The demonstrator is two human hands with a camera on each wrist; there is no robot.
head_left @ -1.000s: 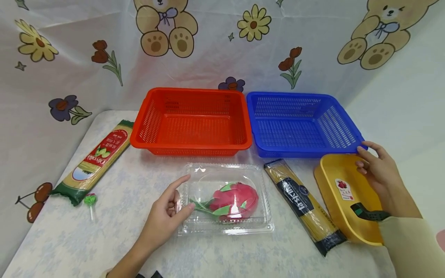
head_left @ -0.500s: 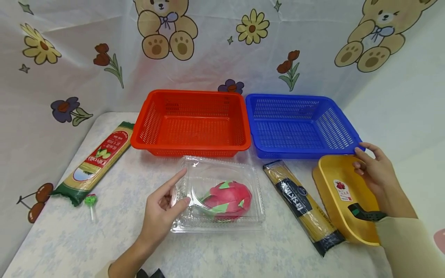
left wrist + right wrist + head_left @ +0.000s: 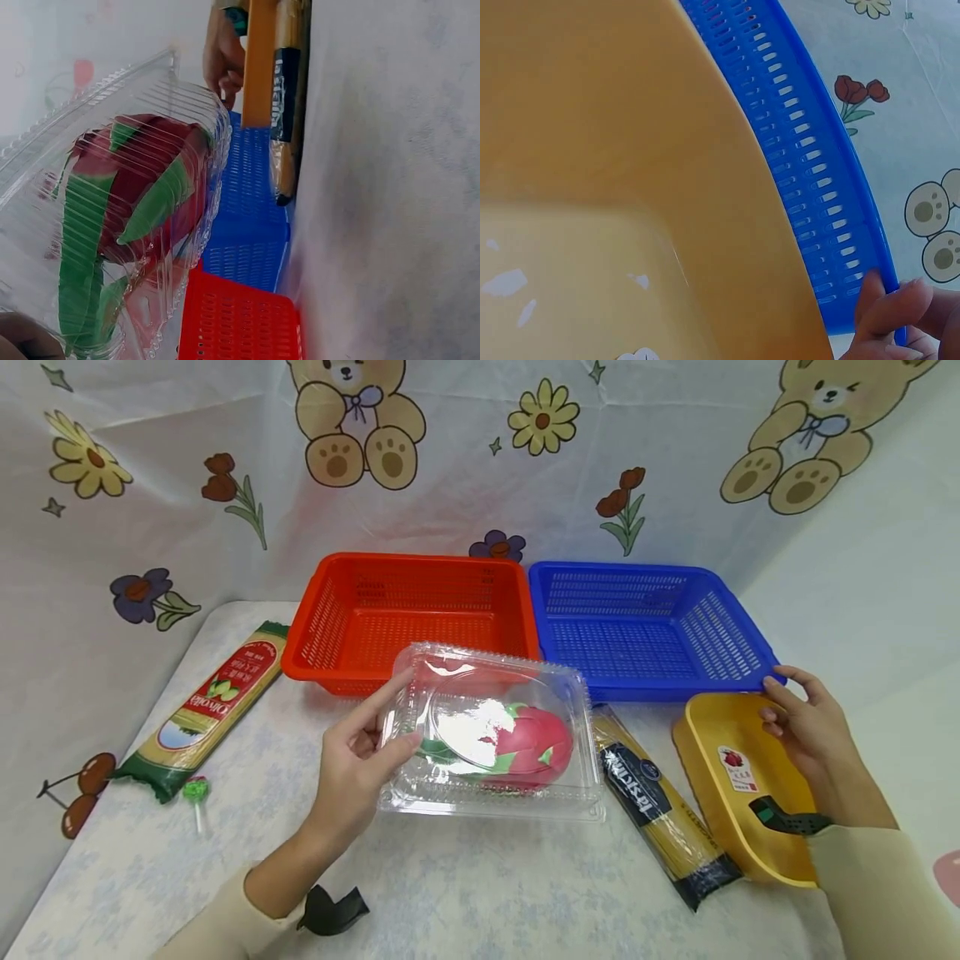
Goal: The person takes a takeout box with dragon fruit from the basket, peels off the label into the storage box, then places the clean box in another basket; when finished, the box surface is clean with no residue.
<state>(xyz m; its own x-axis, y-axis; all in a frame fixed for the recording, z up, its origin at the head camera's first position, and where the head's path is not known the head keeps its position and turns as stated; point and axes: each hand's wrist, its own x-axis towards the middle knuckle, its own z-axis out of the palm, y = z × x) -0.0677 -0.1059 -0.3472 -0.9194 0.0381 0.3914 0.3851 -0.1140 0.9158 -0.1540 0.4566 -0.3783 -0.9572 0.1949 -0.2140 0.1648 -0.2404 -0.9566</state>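
My left hand (image 3: 348, 777) holds a clear plastic clamshell box (image 3: 465, 693) by its left end, thumb on the near side. Inside lies a pink dragon fruit (image 3: 542, 747) with green leaves, seen close through the ribbed plastic in the left wrist view. The tilted box is raised off the table and overlaps the front of the red basket (image 3: 337, 681) in the head view. At the right, my right hand (image 3: 817, 735) pinches the near right corner of the blue basket (image 3: 645, 689); the right wrist view shows its fingers (image 3: 892, 307) around the rim.
A yellow bin (image 3: 712, 785) stands below the right forearm. Beside it lies a dark-labelled spaghetti pack (image 3: 645, 797). On the left are a green-ended pasta pack (image 3: 217, 702) and a green lollipop (image 3: 196, 791). A bear-print cloth (image 3: 465, 502) hangs behind the baskets.
My left hand has lifted the clamshell box from the table, up and forward toward the red basket, its lid tilting. The right hand stays at the blue basket's corner.
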